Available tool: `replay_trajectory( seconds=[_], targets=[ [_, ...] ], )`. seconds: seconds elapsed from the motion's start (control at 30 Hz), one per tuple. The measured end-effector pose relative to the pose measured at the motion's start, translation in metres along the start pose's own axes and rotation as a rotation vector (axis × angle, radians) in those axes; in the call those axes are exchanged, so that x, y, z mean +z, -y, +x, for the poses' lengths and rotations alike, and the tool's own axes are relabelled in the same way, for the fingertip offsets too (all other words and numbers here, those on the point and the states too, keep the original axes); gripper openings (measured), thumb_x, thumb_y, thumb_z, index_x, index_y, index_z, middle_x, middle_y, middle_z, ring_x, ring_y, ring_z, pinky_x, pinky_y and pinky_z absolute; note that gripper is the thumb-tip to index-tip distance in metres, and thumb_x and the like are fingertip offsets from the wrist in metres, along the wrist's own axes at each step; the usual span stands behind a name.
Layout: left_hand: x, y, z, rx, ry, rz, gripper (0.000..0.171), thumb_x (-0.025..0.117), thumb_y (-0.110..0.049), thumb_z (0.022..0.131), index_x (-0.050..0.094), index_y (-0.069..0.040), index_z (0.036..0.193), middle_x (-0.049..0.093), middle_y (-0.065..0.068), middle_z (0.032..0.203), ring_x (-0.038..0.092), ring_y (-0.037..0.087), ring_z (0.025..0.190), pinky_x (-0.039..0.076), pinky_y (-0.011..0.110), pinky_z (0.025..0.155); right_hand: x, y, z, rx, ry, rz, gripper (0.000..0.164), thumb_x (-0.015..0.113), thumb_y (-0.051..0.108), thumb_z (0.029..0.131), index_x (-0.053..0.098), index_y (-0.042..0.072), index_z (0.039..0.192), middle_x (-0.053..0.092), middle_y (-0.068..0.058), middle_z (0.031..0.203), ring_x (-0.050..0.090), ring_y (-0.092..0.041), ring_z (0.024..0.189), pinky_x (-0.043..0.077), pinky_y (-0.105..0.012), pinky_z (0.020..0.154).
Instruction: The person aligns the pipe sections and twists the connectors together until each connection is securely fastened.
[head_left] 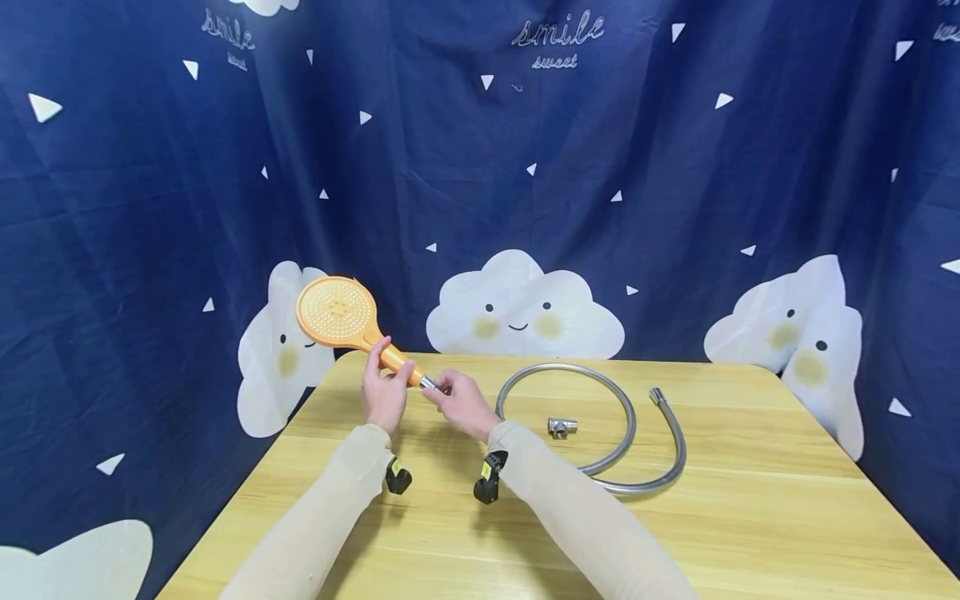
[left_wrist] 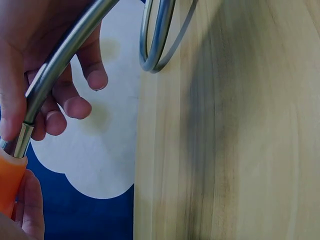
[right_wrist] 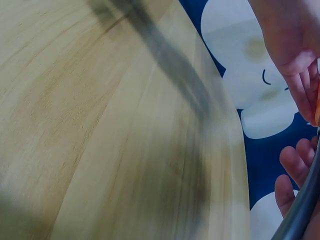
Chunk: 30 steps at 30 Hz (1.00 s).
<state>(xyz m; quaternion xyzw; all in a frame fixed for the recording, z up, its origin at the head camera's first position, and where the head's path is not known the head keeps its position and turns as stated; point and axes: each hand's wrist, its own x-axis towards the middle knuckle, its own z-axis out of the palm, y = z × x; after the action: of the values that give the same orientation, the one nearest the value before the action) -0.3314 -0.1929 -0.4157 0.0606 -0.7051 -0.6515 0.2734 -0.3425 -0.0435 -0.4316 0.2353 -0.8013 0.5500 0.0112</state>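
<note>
An orange shower head [head_left: 337, 312] with a pale, perforated face is held up above the far left of the table, face toward me. My left hand [head_left: 386, 398] grips its orange handle [head_left: 394, 358], thumb along one side. At the handle's lower end, my right hand [head_left: 467, 406] pinches the metal end fitting [left_wrist: 23, 142] of a grey shower hose [left_wrist: 62, 52]. In the left wrist view that fitting meets the handle's end, roughly in line with it, and the right hand's other fingers are spread loosely behind the hose.
The rest of the hose [head_left: 628, 417] loops across the table [head_left: 750, 500], its free end fitting [head_left: 657, 396] pointing to the back right. Inside the loop lies a small metal tee fitting [head_left: 561, 427]. A dark blue curtain [head_left: 480, 167] with clouds hangs behind the table.
</note>
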Motion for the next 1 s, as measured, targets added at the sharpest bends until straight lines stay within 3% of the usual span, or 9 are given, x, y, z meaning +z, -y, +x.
replay_trajectory(
  seconds=[0.2,0.43,0.63,0.7,0.77,0.87,1.0],
  targets=[
    [-0.001,0.002,0.0,0.005,-0.005,-0.001,0.061,0.07,-0.006,0.093,0.048,-0.024,0.147,0.051,0.015,0.127,0.06,0.024,0.087,0.059,0.05,0.087,0.0,0.001,-0.001,0.037,0.052,0.041,0.025,0.059,0.029,0.102,0.067,0.006,0.096,0.063,-0.002,0.084,0.068,-0.035,0.084,0.05,-0.025,0.062],
    [-0.001,0.001,-0.001,0.004,-0.015,-0.008,0.061,0.07,-0.005,0.093,0.049,-0.023,0.147,0.05,0.015,0.127,0.06,0.022,0.087,0.061,0.043,0.083,0.0,-0.001,-0.001,-0.039,0.003,-0.1,0.021,0.071,0.031,0.094,0.066,0.011,0.099,0.062,0.001,0.082,0.054,-0.011,0.068,0.045,-0.022,0.057],
    [-0.003,-0.008,-0.006,-0.012,0.024,-0.017,0.061,0.069,-0.005,0.094,0.047,-0.018,0.149,0.049,0.019,0.132,0.059,0.02,0.086,0.06,0.024,0.073,0.002,-0.001,0.001,-0.03,0.001,-0.096,0.017,0.068,0.026,0.097,0.063,0.011,0.091,0.057,0.004,0.075,0.05,-0.008,0.063,0.042,-0.022,0.053],
    [-0.003,-0.008,-0.005,-0.017,0.026,-0.013,0.061,0.068,-0.005,0.094,0.046,-0.018,0.15,0.049,0.019,0.132,0.059,0.02,0.087,0.061,0.026,0.075,0.002,0.0,0.001,-0.012,0.011,-0.067,0.018,0.067,0.026,0.098,0.063,0.011,0.09,0.059,0.002,0.075,0.051,-0.009,0.063,0.043,-0.022,0.053],
    [-0.002,0.002,-0.001,-0.004,0.014,-0.01,0.06,0.069,-0.006,0.094,0.047,-0.022,0.149,0.05,0.017,0.132,0.059,0.021,0.088,0.061,0.036,0.081,0.002,0.001,0.001,0.007,0.021,-0.037,0.019,0.066,0.027,0.099,0.063,0.01,0.09,0.063,-0.004,0.079,0.055,-0.012,0.065,0.044,-0.023,0.053],
    [-0.001,0.003,0.0,0.003,0.001,-0.006,0.06,0.069,-0.006,0.094,0.048,-0.024,0.147,0.051,0.015,0.131,0.06,0.024,0.091,0.059,0.049,0.088,0.001,0.003,0.001,0.019,0.025,-0.009,0.02,0.065,0.027,0.099,0.063,0.01,0.09,0.067,-0.016,0.086,0.06,-0.02,0.07,0.043,-0.024,0.054],
    [-0.001,0.004,-0.001,-0.008,-0.004,-0.018,0.061,0.069,-0.005,0.094,0.047,-0.025,0.147,0.051,0.014,0.132,0.06,0.027,0.094,0.057,0.053,0.092,0.002,0.003,0.0,0.027,0.022,0.005,0.021,0.065,0.028,0.099,0.066,0.009,0.09,0.068,-0.012,0.083,0.064,-0.022,0.073,0.044,-0.024,0.056]
  ],
)
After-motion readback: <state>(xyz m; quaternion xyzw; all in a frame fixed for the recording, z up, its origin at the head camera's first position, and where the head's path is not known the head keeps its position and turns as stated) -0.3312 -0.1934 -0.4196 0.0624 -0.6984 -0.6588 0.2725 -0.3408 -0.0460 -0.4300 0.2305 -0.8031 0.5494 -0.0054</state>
